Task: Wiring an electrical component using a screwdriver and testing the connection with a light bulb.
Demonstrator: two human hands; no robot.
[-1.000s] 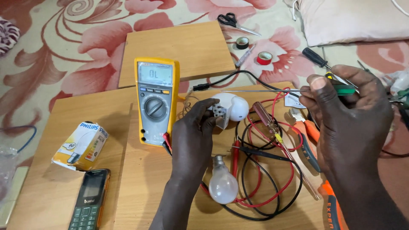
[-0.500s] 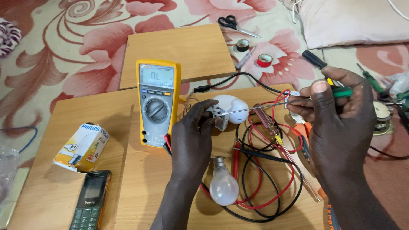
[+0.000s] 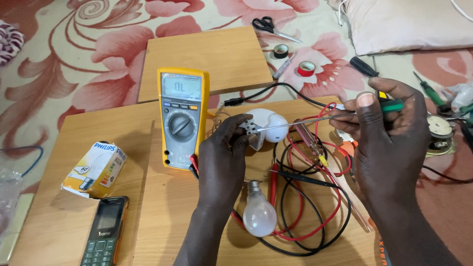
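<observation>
Head view looks down on two bare hands at work over a low wooden worktop (image 3: 88, 216) set on a floral carpet (image 3: 98, 59). The left hand (image 3: 224, 157) reaches forward from the bottom edge, back of the hand up, its fingers curled closed around a white lamp holder (image 3: 263, 123) and pinning it against the board. The right hand (image 3: 389, 143) comes in from the lower right, raised a little above the boards, thumb and fingers pinched shut on the green handle of a screwdriver (image 3: 305, 120); the thin metal shaft runs leftward and its tip meets the terminal side of the lamp holder, just beside the left fingertips.

Left of the lamp holder a yellow multimeter (image 3: 182, 118) lies flat with its screen lit, and its red and black test leads (image 3: 305, 197) loop in a tangle below the right hand. A bare light bulb (image 3: 258, 214) lies among those leads, near the left wrist. A bulb carton (image 3: 96, 167) and a small keypad phone (image 3: 103, 239) sit toward the lower left.

A second wooden board (image 3: 207, 56) lies farther back. On the carpet beyond it are scissors (image 3: 273, 27), a black tape roll (image 3: 281, 50) and a red tape roll (image 3: 306, 68). A pale cushion (image 3: 409, 24) fills the upper right corner.
</observation>
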